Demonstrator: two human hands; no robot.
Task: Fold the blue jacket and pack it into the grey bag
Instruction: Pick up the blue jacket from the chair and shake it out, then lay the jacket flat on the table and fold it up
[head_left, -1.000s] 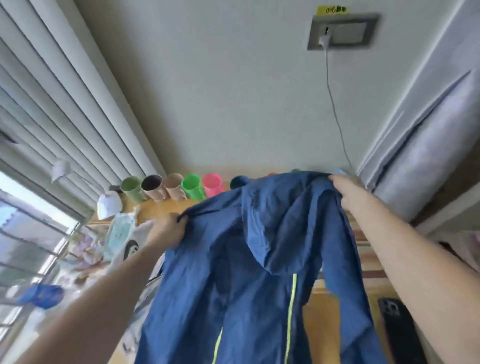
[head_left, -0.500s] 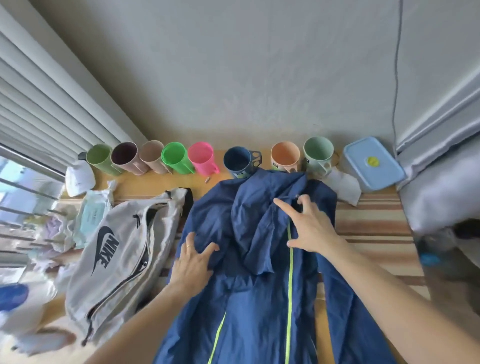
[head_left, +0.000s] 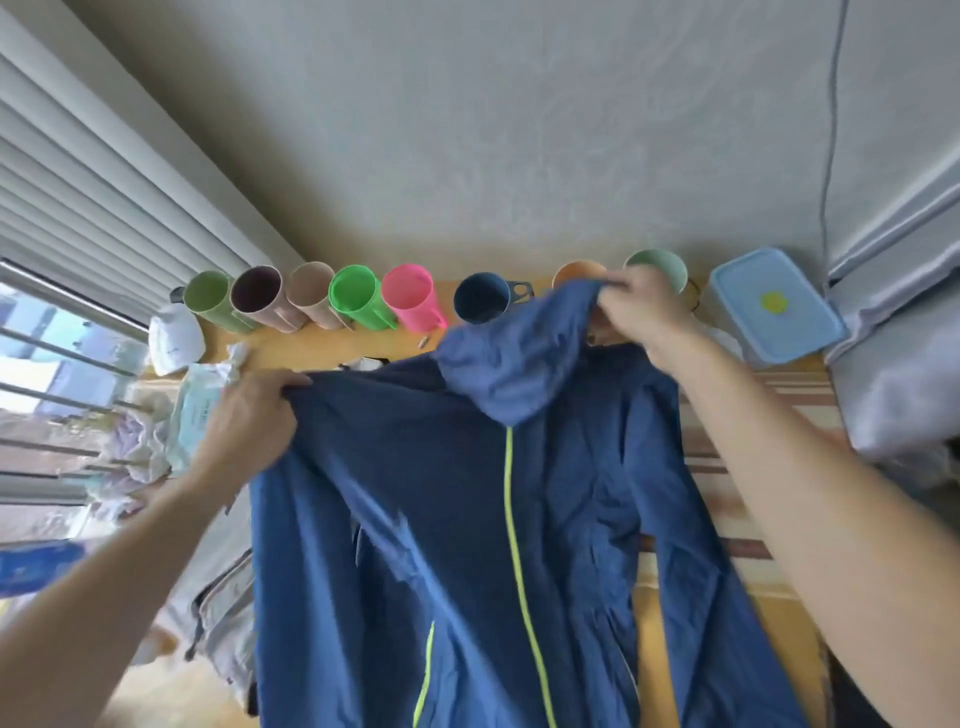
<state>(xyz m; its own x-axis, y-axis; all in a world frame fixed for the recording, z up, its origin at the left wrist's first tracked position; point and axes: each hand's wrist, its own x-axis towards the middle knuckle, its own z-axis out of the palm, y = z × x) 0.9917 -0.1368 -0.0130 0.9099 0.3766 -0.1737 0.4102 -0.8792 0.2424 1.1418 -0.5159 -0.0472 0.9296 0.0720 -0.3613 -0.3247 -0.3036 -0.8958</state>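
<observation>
Hanging from both hands, the blue jacket (head_left: 467, 519) runs lengthwise toward the person — left hand (head_left: 249, 421) clamped on its shoulder, right hand (head_left: 641, 312) pinching the hood; grey bag (head_left: 223, 618) lies left of it.

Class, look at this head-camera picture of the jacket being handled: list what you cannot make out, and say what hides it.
- Grey bag: head view, mostly covered by the blue jacket; whether it is open is unclear.
- Orange cup: largely behind the right hand and the hood.
- Jacket hem: cut off by the bottom edge.
- Left hand fingertips: buried in the cloth.
</observation>
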